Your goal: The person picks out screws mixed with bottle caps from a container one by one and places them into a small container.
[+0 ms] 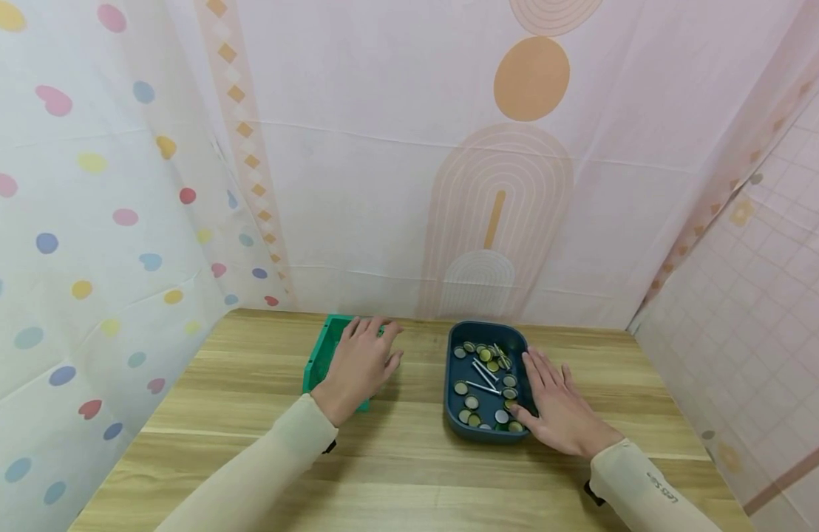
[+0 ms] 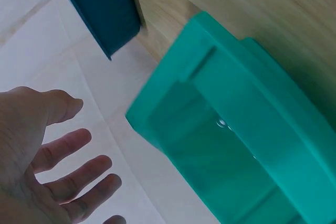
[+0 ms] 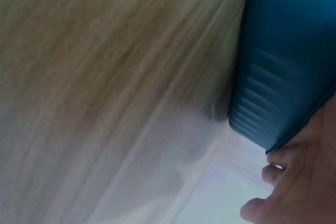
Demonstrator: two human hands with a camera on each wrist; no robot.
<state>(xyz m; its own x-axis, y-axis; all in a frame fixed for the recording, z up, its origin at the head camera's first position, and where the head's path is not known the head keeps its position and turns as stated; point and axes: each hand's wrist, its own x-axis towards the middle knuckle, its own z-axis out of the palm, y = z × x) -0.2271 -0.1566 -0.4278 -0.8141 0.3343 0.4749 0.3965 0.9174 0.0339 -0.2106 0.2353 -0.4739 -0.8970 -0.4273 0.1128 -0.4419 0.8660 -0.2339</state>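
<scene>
My left hand [image 1: 361,363] hovers over the green plastic bin [image 1: 321,353] with its fingers spread and relaxed. Nothing is between them, and the left wrist view shows a gap between the hand and the bin wall. A tiny shiny spot is visible inside the bin, too small to identify. My right hand [image 1: 561,406] rests along the right rim of the dark blue tray [image 1: 487,437], fingers fairly straight and thumb over the inner edge. In the tray lie several bottle caps [image 1: 471,403], gold and silver, and several long metal screws or nails [image 1: 484,374].
Both containers stand on a wood-grain table [image 1: 409,473], with a strip of bare tabletop between them. A patterned cloth [image 1: 356,199] hangs behind the table's far edge. More cloth walls hang at left and right.
</scene>
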